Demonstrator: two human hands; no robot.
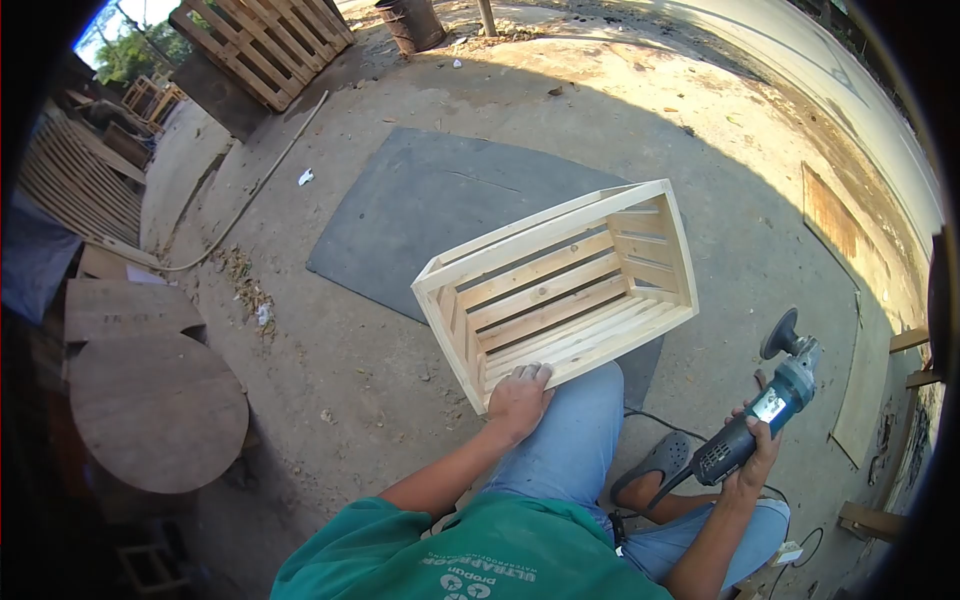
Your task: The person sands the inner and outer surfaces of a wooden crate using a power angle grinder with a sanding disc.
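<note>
A slatted wooden crate (545, 290) rests tilted against my raised knee, its open side facing me. My left hand (521, 402) grips the crate's near edge, with the fingers curled over the frame. In my right hand (757, 450) is an angle grinder (770, 408) with a teal and black body. Its round disc (780, 334) points up and away from me, apart from the crate. A black cord trails from the grinder's rear end.
A dark grey mat (400, 220) lies on the concrete beyond the crate. To the left stands a round-ended wooden board (160, 410). A pallet (265, 45) and a rusty drum (411, 25) are at the back. Planks (868, 520) lie at right; a hose (270, 175) crosses the ground.
</note>
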